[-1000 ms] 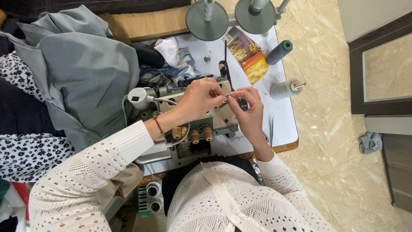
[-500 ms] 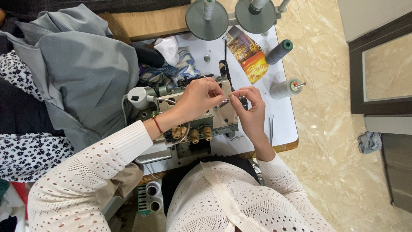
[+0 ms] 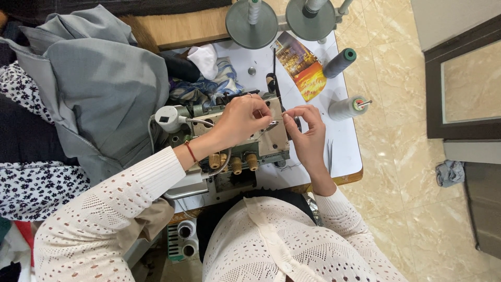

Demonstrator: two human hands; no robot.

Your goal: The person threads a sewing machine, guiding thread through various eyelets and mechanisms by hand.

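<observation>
Over the top of the grey metal overlock sewing machine [image 3: 235, 138] at the middle of the white desk [image 3: 347, 151], your two hands meet almost fingertip to fingertip. Your left hand [image 3: 242, 119], a red cord at its wrist, rests on the machine's upper casing with its fingers curled narrow around what looks like slim metal tweezers [image 3: 271, 125]. Your right hand [image 3: 308, 137] is pinched shut on a fine pale thread [image 3: 286, 113] just beside them; the thread is barely visible, and which guide it runs to cannot be told. To do this threading well, keep the thread taut and short between the hands, steady your left wrist on the casing, and move only the fingertips. Keep your sleeves off the row of brass-coloured tension dials [image 3: 234, 163] on the machine's near face. A crumpled grey fabric garment [image 3: 99, 94] lies heaped to the left of the machine. A grey thread cone with a teal top [image 3: 340, 61] and a pale grey cone [image 3: 347, 107] lie on the desk to the right, near an orange printed card [image 3: 302, 68].
</observation>
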